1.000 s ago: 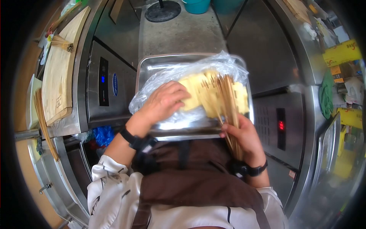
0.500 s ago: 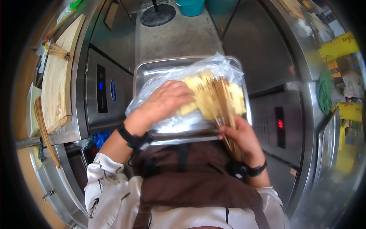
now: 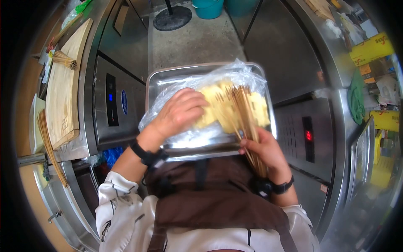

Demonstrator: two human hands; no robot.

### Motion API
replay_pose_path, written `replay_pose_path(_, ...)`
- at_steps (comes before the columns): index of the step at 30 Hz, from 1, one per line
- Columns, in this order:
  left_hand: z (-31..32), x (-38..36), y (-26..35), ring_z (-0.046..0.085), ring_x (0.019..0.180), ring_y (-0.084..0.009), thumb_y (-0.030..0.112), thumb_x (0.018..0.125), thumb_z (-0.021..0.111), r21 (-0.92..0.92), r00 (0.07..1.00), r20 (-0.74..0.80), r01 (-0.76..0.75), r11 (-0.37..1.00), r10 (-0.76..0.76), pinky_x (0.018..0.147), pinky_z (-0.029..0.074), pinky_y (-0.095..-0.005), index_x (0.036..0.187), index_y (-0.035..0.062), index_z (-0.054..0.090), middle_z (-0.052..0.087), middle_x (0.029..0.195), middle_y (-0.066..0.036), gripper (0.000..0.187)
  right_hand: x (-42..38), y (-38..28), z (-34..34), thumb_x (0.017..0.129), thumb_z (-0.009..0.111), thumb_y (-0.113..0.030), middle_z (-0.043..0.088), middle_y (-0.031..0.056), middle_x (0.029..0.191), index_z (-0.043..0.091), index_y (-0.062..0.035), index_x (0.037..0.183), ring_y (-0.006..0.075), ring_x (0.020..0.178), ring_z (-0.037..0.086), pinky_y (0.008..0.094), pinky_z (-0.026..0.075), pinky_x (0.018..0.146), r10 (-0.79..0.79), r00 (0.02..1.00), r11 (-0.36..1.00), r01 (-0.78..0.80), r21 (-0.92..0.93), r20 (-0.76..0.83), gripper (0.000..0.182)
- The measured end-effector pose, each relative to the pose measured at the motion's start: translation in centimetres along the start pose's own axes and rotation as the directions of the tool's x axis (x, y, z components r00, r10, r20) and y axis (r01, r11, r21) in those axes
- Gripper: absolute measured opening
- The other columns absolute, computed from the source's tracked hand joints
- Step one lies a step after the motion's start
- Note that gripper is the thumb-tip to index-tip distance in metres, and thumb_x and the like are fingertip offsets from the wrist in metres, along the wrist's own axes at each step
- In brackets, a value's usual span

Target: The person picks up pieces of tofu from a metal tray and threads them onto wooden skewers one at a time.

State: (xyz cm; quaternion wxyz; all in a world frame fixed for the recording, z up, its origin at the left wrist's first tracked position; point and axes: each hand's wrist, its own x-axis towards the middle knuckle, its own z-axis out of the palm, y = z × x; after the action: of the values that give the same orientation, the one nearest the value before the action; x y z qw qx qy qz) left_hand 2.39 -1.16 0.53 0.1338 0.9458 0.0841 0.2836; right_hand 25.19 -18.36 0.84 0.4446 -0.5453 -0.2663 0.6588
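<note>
My right hand (image 3: 268,152) is wrapped round a bundle of thin wooden skewers (image 3: 245,111), whose upper ends lean over pale yellow food pieces (image 3: 261,108). Several of those pieces have skewer ends showing in them. At their left edge, my left hand (image 3: 180,112) is closed with curled fingers; the fingertips are hidden, and what they hold cannot be made out. Clear plastic film (image 3: 161,110) lies under and behind the food. All of it rests in a shallow metal tray (image 3: 201,156) in front of my brown apron.
Steel cabinets with lit displays (image 3: 111,97) stand on both sides. On the left counter are a wooden board (image 3: 63,101), a bound skewer bundle (image 3: 64,60) and longer loose sticks (image 3: 50,147). A teal bucket (image 3: 208,9) and a round black base (image 3: 172,17) stand on the floor ahead.
My left hand has drawn slightly left from the yellow pieces, showing more of them. My right hand and its skewers have stayed nearly in place.
</note>
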Motion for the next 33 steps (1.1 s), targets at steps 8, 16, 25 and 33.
replay_pose_path(8,0.6,0.4,2.5,0.062,0.077,-0.0141,0.008,0.092,0.051,-0.702,0.474,-0.017,0.622,0.348,-0.881,0.067,0.050,-0.0252,0.112,0.0022,0.049,0.064,0.090,-0.008,0.021,-0.1,-0.2,0.6,0.082,0.063,0.003,0.061,0.0037,0.081,0.057,0.0030,0.100,0.0116,0.068,0.060,0.0248,0.050,0.065,0.031,0.997,0.998,-0.028,0.048,-0.070,0.019)
replay_pose_path(16,2.0,2.0,2.9,0.063,0.082,-0.0133,0.009,0.091,0.055,-0.929,0.235,0.249,0.333,-0.163,-0.940,0.070,0.050,-0.0247,0.122,0.0033,0.046,0.064,0.102,-0.008,0.033,-0.3,-0.1,0.7,0.081,0.064,0.004,0.060,0.0044,0.083,0.057,0.0033,0.101,0.0114,0.066,0.059,0.0244,0.050,0.063,-0.003,0.999,0.996,0.008,0.091,-0.047,0.021)
replay_pose_path(25,3.1,3.2,3.9,0.062,0.098,-0.0172,-0.007,0.083,0.059,-0.928,0.390,0.005,0.344,0.141,-0.921,0.084,0.050,-0.0273,0.126,0.0014,0.040,0.064,0.107,-0.016,0.048,-0.2,0.0,0.7,0.081,0.064,0.003,0.059,0.0035,0.082,0.057,0.0023,0.101,0.0109,0.067,0.059,0.0244,0.051,0.063,0.001,0.999,0.999,0.002,0.049,-0.048,0.021)
replay_pose_path(33,2.8,3.0,4.9,0.061,0.101,-0.0186,-0.008,0.085,0.057,-0.863,0.469,-0.046,0.426,0.271,-0.882,0.086,0.049,-0.0278,0.131,0.0014,0.035,0.063,0.109,-0.018,0.052,-0.2,-0.2,0.7,0.081,0.064,0.002,0.059,0.0032,0.082,0.057,0.0032,0.102,0.0103,0.067,0.059,0.0242,0.051,0.064,0.014,0.998,1.000,-0.014,0.005,-0.065,0.022)
